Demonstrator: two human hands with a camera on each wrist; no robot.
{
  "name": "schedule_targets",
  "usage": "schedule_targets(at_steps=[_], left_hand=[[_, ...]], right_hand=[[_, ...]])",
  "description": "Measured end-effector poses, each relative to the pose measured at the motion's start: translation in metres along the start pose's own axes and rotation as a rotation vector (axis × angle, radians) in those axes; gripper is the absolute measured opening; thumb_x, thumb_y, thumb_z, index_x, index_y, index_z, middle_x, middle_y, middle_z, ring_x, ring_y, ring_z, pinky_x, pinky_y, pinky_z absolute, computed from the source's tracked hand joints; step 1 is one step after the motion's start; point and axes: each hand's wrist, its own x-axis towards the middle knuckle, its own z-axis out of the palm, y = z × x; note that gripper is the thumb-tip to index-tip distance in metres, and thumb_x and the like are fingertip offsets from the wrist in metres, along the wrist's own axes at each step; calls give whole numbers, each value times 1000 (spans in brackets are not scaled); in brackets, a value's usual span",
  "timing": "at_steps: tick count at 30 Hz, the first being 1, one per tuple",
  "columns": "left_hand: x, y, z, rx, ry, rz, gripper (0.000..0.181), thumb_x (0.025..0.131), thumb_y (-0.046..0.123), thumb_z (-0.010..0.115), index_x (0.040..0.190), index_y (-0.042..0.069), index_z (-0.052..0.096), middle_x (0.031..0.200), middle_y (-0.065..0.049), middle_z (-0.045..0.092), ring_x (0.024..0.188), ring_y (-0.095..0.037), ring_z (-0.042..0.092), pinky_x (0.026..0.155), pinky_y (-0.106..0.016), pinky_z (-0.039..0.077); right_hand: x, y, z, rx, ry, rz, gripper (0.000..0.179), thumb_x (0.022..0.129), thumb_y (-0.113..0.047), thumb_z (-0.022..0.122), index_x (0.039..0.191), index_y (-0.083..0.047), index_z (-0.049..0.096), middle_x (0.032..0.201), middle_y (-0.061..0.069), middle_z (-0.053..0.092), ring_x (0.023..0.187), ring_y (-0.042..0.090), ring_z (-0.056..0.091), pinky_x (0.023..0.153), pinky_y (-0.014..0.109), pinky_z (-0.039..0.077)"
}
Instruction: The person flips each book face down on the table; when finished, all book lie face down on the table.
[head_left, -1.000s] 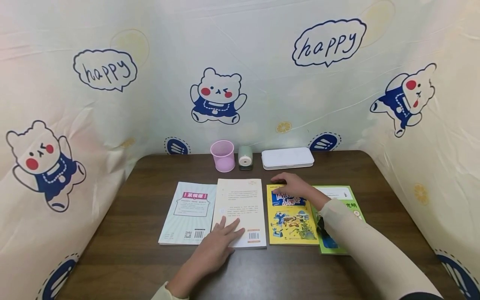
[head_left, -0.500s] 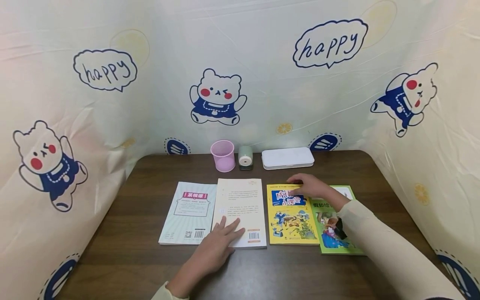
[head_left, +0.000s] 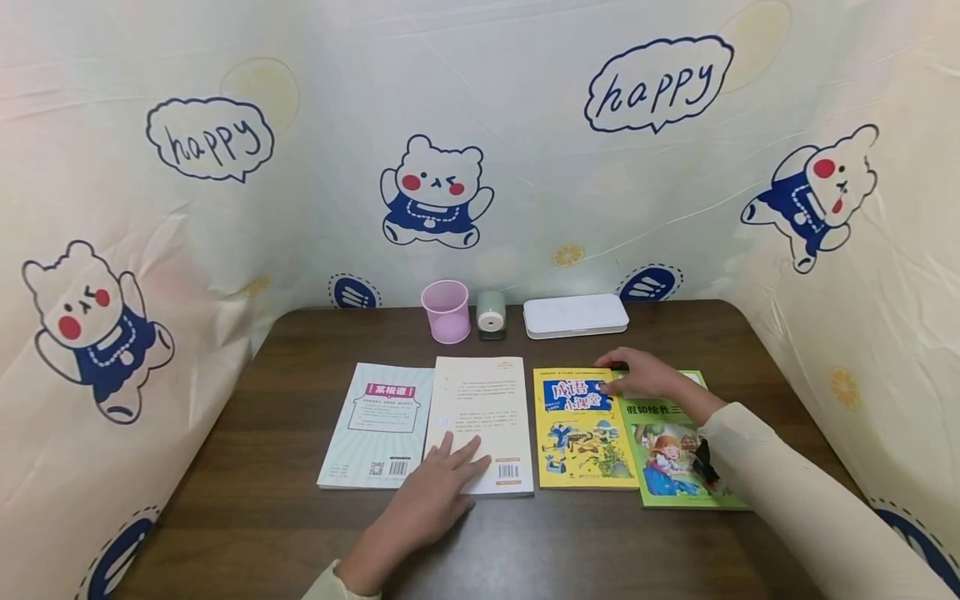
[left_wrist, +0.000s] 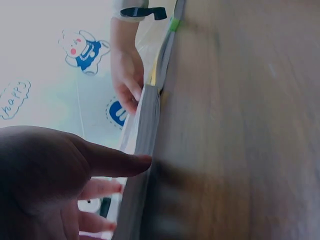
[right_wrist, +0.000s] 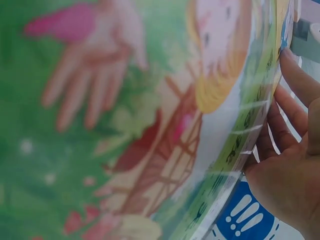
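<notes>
My left hand [head_left: 431, 492] rests with spread fingers on the lower part of a cream book [head_left: 483, 400], its thumb at the near edge. In the left wrist view the thumb [left_wrist: 120, 162] lies against the page edges. Left of that book is a pale blue book [head_left: 378, 425]. My right hand [head_left: 648, 379] is at the far right corner of a yellow book [head_left: 588, 458], thumb over the cover and fingers beyond the top edge. A green book [head_left: 675, 454] adjoins it and lies partly beneath my right forearm. In the right wrist view the fingers [right_wrist: 287, 107] show beside the books' edges.
Along the back of the brown table [head_left: 247, 467] stand a pink cup [head_left: 447, 312], a green pencil sharpener [head_left: 491, 315] and a white flat case [head_left: 575, 317]. A printed curtain [head_left: 525, 150] with bears surrounds the table on three sides.
My right hand has slid right along the top of the yellow book to its corner, uncovering the blue title. My left hand and the books stay in place.
</notes>
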Motion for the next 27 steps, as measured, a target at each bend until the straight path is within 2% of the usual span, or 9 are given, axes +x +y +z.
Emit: schedule_targets(at_steps=[4,8,13,19,23,27], left_hand=[[5,10,-3,34,-18,-46,53,94,36,75,143,19,63,160,-7,47,151,-46,32,119,-62,32],[14,21,-6,76,13,-64,51,93,44,74,135,15,68,152,-10,56,149,-44,36,119,-62,31],[28,36,-4,77,29,-29,57,93,47,74,138,13,66,149,-10,58,148,-42,39,119,-61,32],[43,53,5,65,-17,7,71,93,55,69,150,14,55,158,-6,48,152,-40,32,122,-57,28],[52,59,12,82,-33,26,75,94,58,67,151,13,53,162,-5,43,154,-40,27,124,-56,25],[58,62,16,97,-30,36,72,94,59,67,150,14,56,162,-4,44,155,-41,25,124,-56,25]], right_hand=[[0,3,0,-13,3,-4,52,93,-31,78,139,-11,63,140,16,57,128,36,53,110,60,41],[0,5,0,-16,8,-5,51,93,-31,79,137,-12,64,139,16,57,127,36,53,110,60,41],[1,6,1,0,7,-9,49,93,-30,79,136,-12,64,138,16,58,124,35,54,109,60,42],[0,7,0,19,1,-17,49,93,-29,79,136,-11,65,137,16,58,120,34,54,107,59,43],[1,7,-1,20,1,-12,49,93,-30,79,136,-12,64,137,15,57,120,33,53,109,60,42],[2,8,0,25,1,-19,49,93,-30,79,136,-11,64,137,16,57,121,34,53,109,60,42]])
